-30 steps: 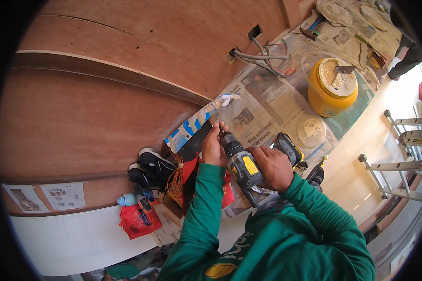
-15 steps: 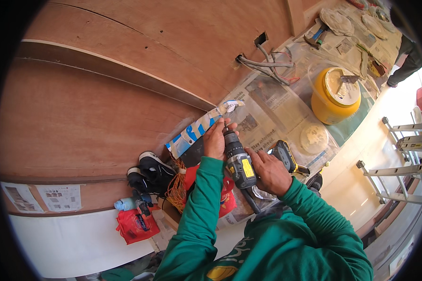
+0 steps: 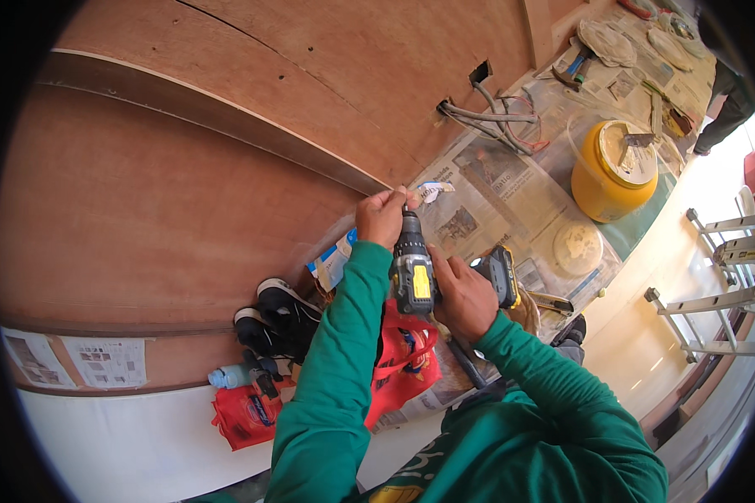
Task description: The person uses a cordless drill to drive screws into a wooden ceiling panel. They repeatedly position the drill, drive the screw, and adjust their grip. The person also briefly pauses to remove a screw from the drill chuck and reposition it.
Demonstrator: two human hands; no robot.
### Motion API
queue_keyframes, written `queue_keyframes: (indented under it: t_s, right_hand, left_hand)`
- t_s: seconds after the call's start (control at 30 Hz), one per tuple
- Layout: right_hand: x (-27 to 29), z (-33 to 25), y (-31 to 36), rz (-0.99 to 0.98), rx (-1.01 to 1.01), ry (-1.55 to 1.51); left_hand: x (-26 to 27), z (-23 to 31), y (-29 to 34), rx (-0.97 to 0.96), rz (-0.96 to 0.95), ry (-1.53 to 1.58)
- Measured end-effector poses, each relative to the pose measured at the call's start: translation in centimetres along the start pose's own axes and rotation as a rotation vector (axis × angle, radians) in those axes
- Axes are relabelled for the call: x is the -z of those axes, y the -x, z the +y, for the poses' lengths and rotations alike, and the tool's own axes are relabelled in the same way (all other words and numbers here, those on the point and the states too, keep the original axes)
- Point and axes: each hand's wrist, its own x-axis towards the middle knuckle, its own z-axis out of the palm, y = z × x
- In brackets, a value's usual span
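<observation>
My right hand (image 3: 468,295) is wrapped round the grip of a cordless drill (image 3: 413,281), whose chuck points away from me. Its battery (image 3: 499,275) sticks out to the right of that hand. At the drill's tip, the fingers of my left hand (image 3: 382,220) are pinched together, beside the end of a wooden ledge (image 3: 310,156) on the brown panel. Whatever they pinch is too small and covered to make out. Below my left wrist, a blue and white strip (image 3: 334,261) is partly hidden.
A yellow tub (image 3: 600,186) and its round lid (image 3: 577,248) sit on newspaper at right. Grey cables (image 3: 499,121) come out of the panel. Red bags (image 3: 404,369), black shoes (image 3: 281,314) and a hammer (image 3: 572,71) lie around. A ladder (image 3: 721,293) and another person's leg (image 3: 721,113) are farther right.
Both hands have moved up and slightly left with the drill, its tip now by the ledge's end. The blue and white strip, earlier under my left hand, now shows only partly below the wrist.
</observation>
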Motion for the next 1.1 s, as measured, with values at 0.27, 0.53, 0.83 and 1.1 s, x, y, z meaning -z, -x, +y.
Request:
queue_keyframes:
  t_s: [0.27, 0.53, 0.83, 1.1]
  right_hand:
    - [-4.6, -0.6, -4.4, 0.163, -0.062, -0.021]
    - [-4.2, -0.3, -6.3, 0.187, -0.096, -0.072]
    - [-4.1, 2.7, -2.9, 0.259, 0.137, -0.185]
    - [1.9, 5.9, -3.9, -0.325, 0.390, -0.361]
  left_hand:
    - [1.5, 2.3, -4.9, -0.018, 0.108, -0.016]
    - [1.7, 3.5, -6.7, -0.008, -0.038, -0.018]
    - [-0.8, 4.8, 3.5, 0.007, -0.108, 0.297]
    - [-1.1, 0.4, 8.5, -0.038, 0.183, 0.281]
